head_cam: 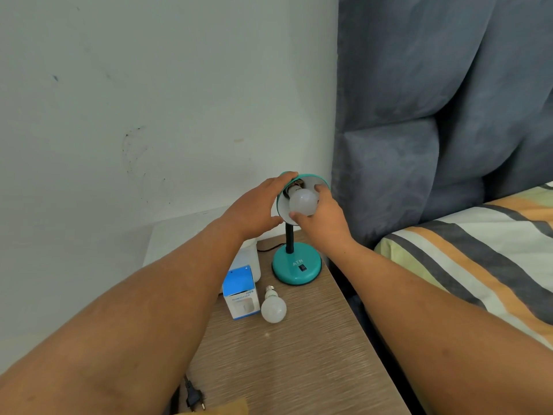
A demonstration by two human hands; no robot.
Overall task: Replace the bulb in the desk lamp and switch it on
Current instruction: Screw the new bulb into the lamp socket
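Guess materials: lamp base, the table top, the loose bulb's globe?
Lamp base: teal, smooth gloss with soft highlights, painted metal or plastic, can't tell. Table top: wood-grain laminate by its streaked matte print. Loose bulb: frosted white globe, likely plastic, metal screw cap.

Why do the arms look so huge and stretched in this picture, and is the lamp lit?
Head view: the wide-angle lens swells whatever is near the frame's edges, so the forearms balloon while the left hand and right hand look small. Light is soft and even, with faint shadows on the table. The bulb in the lamp shade shows no glow. Focus is fairly sharp throughout.
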